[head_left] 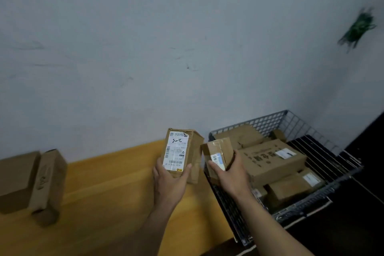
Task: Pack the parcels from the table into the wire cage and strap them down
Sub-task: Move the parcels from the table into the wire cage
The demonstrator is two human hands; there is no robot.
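My left hand grips a tall brown parcel with a white shipping label, held upright above the right end of the wooden table. My right hand grips a smaller taped cardboard parcel over the left edge of the wire cage. The cage stands right of the table and holds several brown parcels, the largest lying in its middle. Two more parcels stand at the table's left end.
A pale wall rises behind the table and cage. A bundle of green straps hangs on the wall at upper right. Dark floor and dark furniture lie right of the cage.
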